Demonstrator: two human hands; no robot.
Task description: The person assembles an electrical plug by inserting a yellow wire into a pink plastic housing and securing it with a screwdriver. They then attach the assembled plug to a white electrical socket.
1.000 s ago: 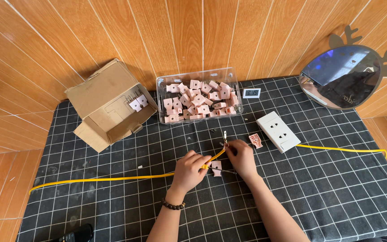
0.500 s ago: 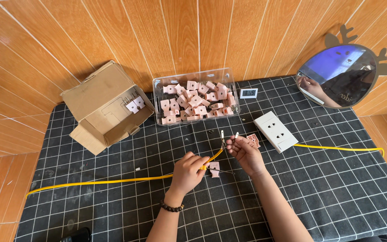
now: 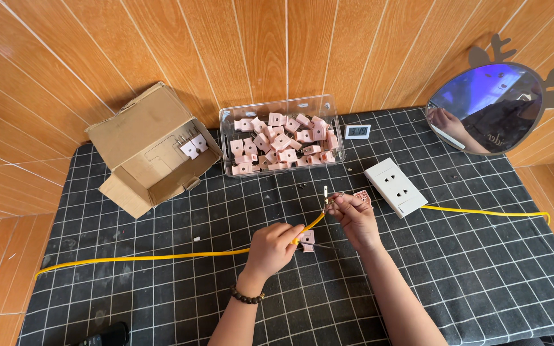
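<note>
- Black grid mat [image 3: 161, 301] fills the lower frame; wood-panel wall behind.
- Left hand [image 3: 272, 248], centre — fingers curled shut around the yellow cable [image 3: 161, 257].
- Right hand [image 3: 354, 214], just right of centre — fingertips pinched on the cable's bare wire ends [image 3: 326, 197].
- Small pink part [image 3: 307, 240] lies between the hands.

Yellow cable [image 3: 161, 257]: thin, lying slack across the black gridded mat from its left edge, rising at its near end into the hands; bare metal conductor tips [image 3: 326, 194] stand upward at that end, split apart; pink connector piece [image 3: 307, 240]: small, blocky, lying on the mat just beside the cable's raised end; a second pink piece [image 3: 362, 197] rests near the conductor tips.
</note>
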